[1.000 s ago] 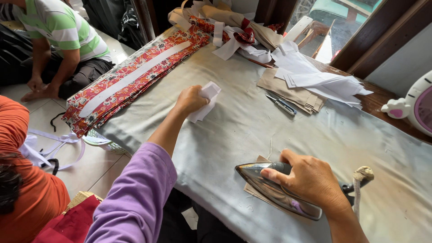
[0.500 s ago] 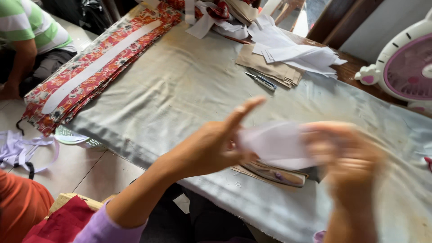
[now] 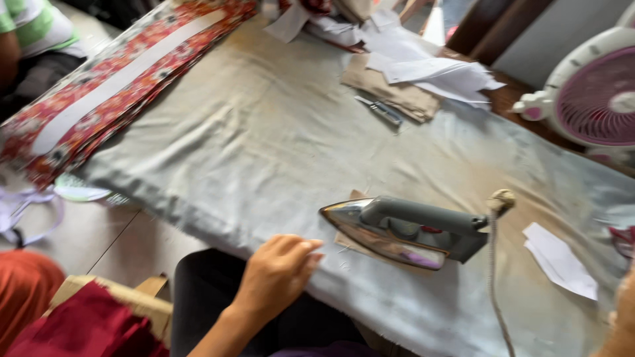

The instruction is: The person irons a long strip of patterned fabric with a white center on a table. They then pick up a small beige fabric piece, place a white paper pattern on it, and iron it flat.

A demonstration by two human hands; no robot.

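My left hand [image 3: 278,271] lies flat at the near edge of the grey cloth-covered table [image 3: 264,152], fingers stretched out and holding nothing. Just to its right a grey-handled iron [image 3: 403,231] rests on a brown card, its cord [image 3: 495,277] running down toward me. A white cut piece [image 3: 559,261] lies on the cloth to the right of the iron. Only a blurred sliver of my right hand [image 3: 625,314] shows at the lower right edge, near that white piece; its fingers are hidden.
A red floral fabric stack [image 3: 112,92] with a white strip lies along the table's left edge. White and brown pieces [image 3: 423,76] and small snips [image 3: 380,111] sit at the back. A pink fan [image 3: 595,92] stands at right. Another person [image 3: 33,39] sits on the floor at left.
Both hands held the white piece up over the iron half a second ago. Now it lies on the cloth at right, my left hand has dropped to the near edge, and my right hand has swung right.
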